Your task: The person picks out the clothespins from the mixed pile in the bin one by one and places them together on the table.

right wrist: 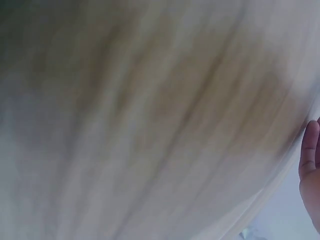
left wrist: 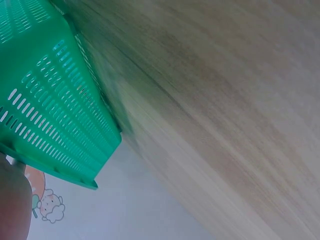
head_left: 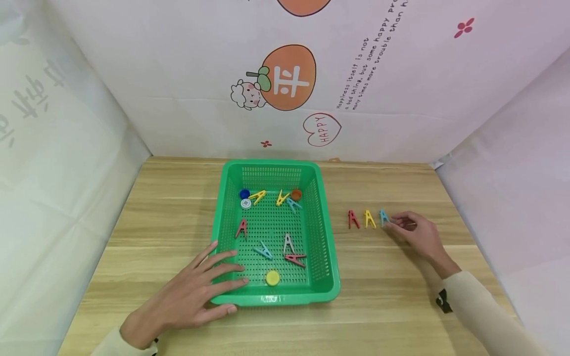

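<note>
My left hand (head_left: 189,291) lies spread over the left front corner of the green basket (head_left: 276,299), fingers reaching across its rim. On the table to the right, a red clothespin (head_left: 353,219), a yellow clothespin (head_left: 369,219) and a blue clothespin (head_left: 384,216) stand in a row. With thumb and fingertips my right hand (head_left: 416,235) pinches the blue one at its right side, partly covering it. Only a few right fingers (right wrist: 310,150) show at the edge of the right wrist view. In the left wrist view, the basket's slotted wall (left wrist: 55,105) fills the left side.
Inside the basket lie several clothespins, among them a grey clothespin (head_left: 288,244), plus bottle caps: a yellow cap (head_left: 272,278), an orange cap (head_left: 296,195), a blue cap (head_left: 244,194) and a white cap (head_left: 246,203). White printed sheets (head_left: 200,128) wall in the wooden table (head_left: 169,212).
</note>
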Tool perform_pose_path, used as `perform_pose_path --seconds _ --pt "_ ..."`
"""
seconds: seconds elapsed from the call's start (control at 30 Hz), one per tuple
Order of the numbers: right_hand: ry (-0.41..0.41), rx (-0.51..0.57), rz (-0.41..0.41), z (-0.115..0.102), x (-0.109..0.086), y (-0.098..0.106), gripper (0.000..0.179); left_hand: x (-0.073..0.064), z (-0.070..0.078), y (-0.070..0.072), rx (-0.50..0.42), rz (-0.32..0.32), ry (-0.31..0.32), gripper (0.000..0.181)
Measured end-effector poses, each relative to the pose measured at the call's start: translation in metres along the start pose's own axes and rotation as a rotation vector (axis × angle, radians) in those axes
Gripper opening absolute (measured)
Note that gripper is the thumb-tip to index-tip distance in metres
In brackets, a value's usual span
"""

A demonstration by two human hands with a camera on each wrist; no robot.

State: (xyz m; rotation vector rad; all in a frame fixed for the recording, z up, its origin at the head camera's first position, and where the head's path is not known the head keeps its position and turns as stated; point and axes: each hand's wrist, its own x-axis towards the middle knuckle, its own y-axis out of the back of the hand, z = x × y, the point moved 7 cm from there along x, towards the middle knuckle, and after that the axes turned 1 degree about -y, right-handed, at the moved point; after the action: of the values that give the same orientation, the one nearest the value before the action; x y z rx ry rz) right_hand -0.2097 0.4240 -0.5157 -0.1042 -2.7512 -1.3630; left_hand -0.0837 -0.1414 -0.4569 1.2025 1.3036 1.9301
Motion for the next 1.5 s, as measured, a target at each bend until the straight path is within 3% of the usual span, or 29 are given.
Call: perform_pose_path --seconds 0.3,0.5,0.9,1.17,1.37,1.5 --pt "-0.021 0.091 -0.028 -0.009 -0.001 0.001 0.042 0.0 0.0 0.0 0.002 0.0 -0.005 0.045" --pt "-0.025 0.187 -0.045 -0.038 0.008 0.003 0.046 0.0 0.001 0.0 0.003 -0.001 -0.005 0.045" --pt "0.068 0.347 -0.121 -0.134 0.036 0.005 0.034 0.0 0.0 0.0 -0.013 -0.005 0.017 0.046" --pt "0.148 0.404 -0.191 -0.201 0.053 -0.005 0.028 0.0 0.001 0.001 -0.004 0.006 0.013 0.047" --pt "0.25 0.404 -0.284 -0.255 0.068 -0.018 0.029 0.001 0.0 0.0 -0.007 0.005 0.009 0.047" --pt "0.362 0.444 -0.347 -0.298 0.077 -0.027 0.029 0.001 0.0 -0.001 -0.001 0.011 0.004 0.046"
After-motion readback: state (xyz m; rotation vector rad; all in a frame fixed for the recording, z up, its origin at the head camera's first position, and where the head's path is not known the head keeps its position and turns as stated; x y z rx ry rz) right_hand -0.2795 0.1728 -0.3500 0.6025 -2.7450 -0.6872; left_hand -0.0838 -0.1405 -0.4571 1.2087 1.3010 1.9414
